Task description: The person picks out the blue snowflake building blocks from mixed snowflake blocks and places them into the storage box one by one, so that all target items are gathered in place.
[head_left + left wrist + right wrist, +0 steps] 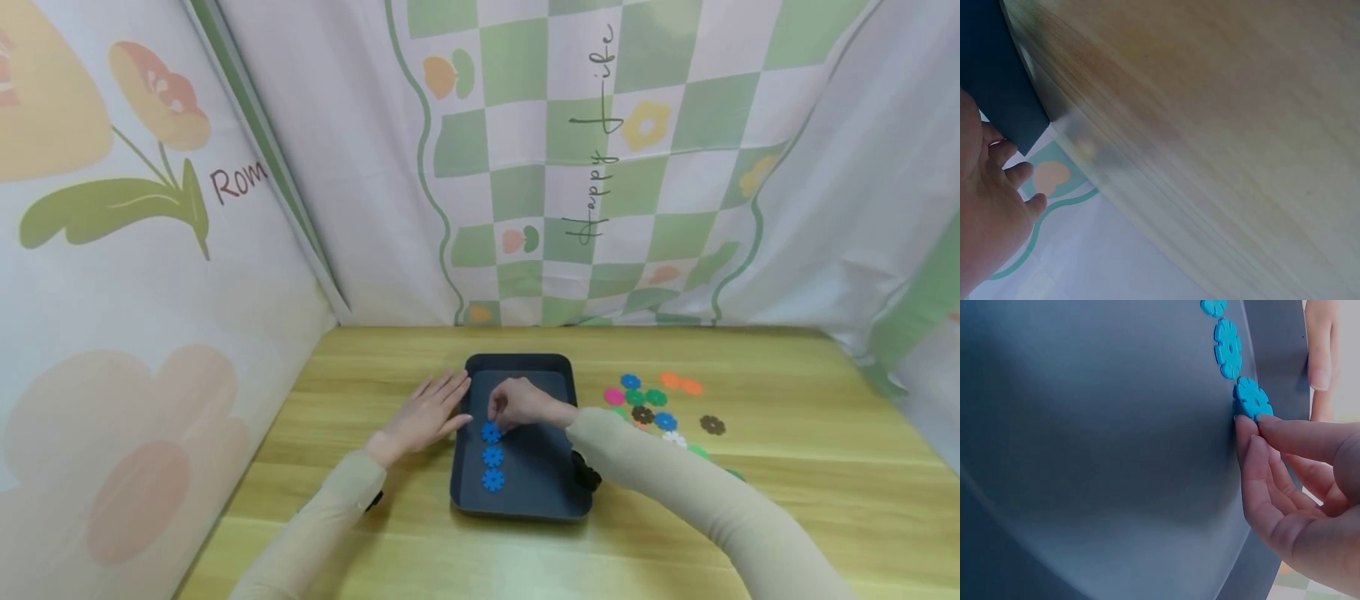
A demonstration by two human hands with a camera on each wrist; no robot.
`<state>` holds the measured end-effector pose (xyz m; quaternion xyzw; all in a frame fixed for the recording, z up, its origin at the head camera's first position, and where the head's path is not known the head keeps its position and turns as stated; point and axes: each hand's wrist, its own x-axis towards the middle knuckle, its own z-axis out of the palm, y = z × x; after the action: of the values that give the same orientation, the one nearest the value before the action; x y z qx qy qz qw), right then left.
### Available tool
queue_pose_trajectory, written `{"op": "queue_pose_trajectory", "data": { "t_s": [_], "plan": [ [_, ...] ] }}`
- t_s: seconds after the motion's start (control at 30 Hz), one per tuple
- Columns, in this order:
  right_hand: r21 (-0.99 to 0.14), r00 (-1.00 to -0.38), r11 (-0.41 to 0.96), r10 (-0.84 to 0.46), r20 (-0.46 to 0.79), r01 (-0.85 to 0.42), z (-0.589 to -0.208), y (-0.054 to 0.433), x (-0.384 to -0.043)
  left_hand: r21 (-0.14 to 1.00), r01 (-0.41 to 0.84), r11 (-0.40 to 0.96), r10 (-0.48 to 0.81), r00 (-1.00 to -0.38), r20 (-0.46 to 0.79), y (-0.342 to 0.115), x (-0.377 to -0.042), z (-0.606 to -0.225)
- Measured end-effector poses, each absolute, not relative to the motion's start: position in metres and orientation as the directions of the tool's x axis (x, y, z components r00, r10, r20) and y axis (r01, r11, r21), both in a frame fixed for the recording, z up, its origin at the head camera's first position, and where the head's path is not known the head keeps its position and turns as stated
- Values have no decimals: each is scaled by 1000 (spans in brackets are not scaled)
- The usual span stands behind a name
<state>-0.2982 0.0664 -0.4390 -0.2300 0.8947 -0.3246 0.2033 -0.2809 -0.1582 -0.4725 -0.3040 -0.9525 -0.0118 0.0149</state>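
Observation:
A dark grey tray (pixel 536 492) lies on the table with blue notched discs in a column along its left side. Two of them, the middle disc (pixel 492 457) and the near disc (pixel 492 480), lie flat on its floor. My right hand (pixel 522 402) reaches over the tray and pinches the farthest blue disc (pixel 1252 398) between thumb and fingertips, at the head of the column. The disc is slightly tilted in the right wrist view. My left hand (pixel 425 417) rests at the tray's left edge with fingers extended, fingertips right at the rim.
Right of the tray, loose notched discs lie scattered on the wooden table (pixel 360 367): a pink disc (pixel 614 397), an orange disc (pixel 692 387), a brown disc (pixel 712 425), a white disc (pixel 674 437) and several others. A printed curtain (pixel 585 167) hangs behind the table.

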Motion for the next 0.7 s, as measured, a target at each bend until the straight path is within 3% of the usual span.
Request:
{"op": "queue_pose_trajectory", "data": {
  "t_s": [0.7],
  "plan": [
    [-671, -805, 693, -541, -242, -264, -438, 68, -295, 21, 578, 816, 577, -816, 23, -158, -279, -469]
  ]
}}
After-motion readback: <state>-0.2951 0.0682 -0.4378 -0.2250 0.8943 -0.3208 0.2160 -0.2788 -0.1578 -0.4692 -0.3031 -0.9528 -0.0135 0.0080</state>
